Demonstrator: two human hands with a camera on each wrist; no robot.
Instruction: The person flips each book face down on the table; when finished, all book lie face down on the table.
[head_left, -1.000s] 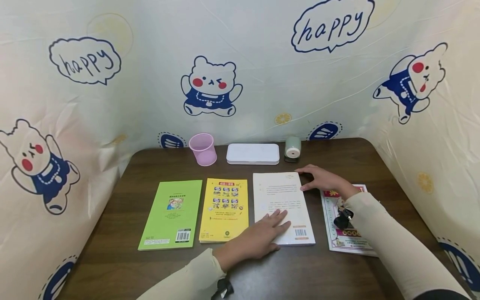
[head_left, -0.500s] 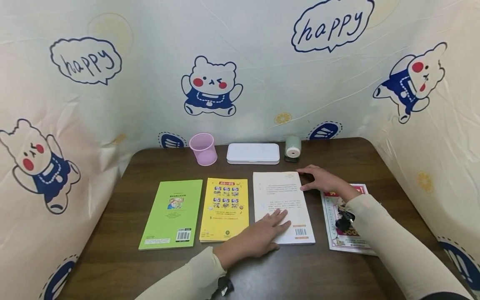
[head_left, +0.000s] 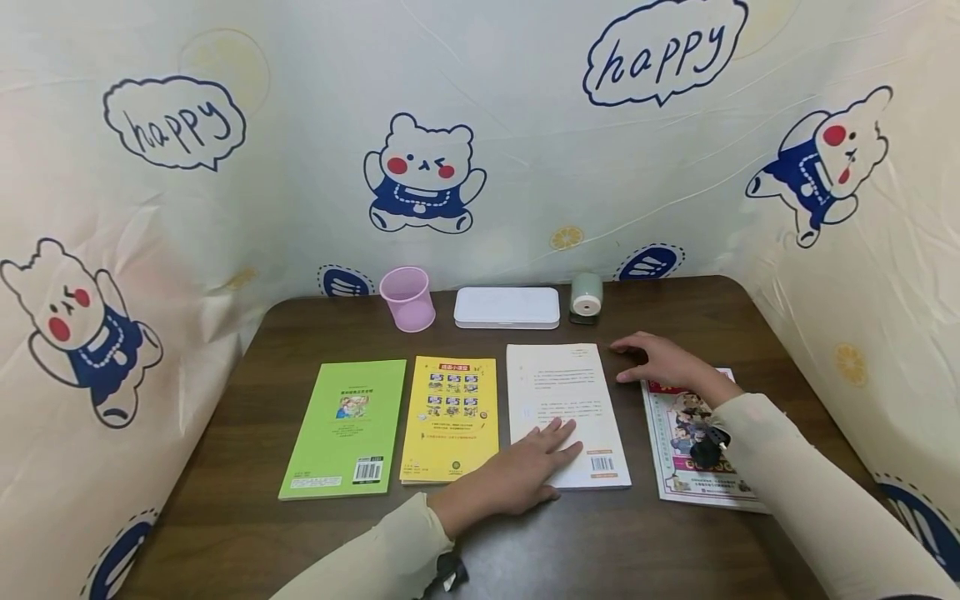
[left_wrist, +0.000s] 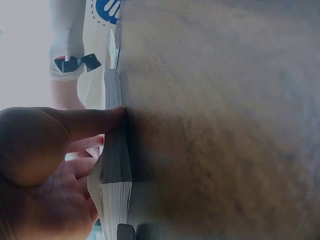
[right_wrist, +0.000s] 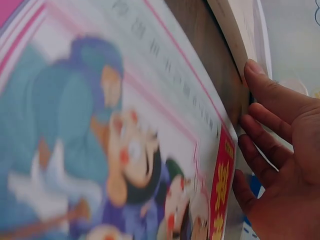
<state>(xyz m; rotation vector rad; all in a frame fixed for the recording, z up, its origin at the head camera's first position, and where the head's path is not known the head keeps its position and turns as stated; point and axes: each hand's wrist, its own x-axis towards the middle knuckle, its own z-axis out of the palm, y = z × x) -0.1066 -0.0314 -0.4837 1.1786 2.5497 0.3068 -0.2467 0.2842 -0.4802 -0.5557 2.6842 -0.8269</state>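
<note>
**White book pinned flat between two hands**

The white book (head_left: 564, 412) lies mid-tabletop (head_left: 225, 517), yellow book (head_left: 450, 419) at its 9 o'clock, illustrated book (head_left: 693, 462) at its 3 o'clock. The left hand (head_left: 517, 477) rests flat, fingers straight, on its 6 o'clock corner. The right hand (head_left: 663, 362), fingers relaxed, holds nothing, near its 1 o'clock corner. The book looks light, bendy and smooth-covered; the spine or long edges seem the best hold.

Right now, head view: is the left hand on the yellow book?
No, the left hand lies flat on the white book, beside the yellow book.
</note>
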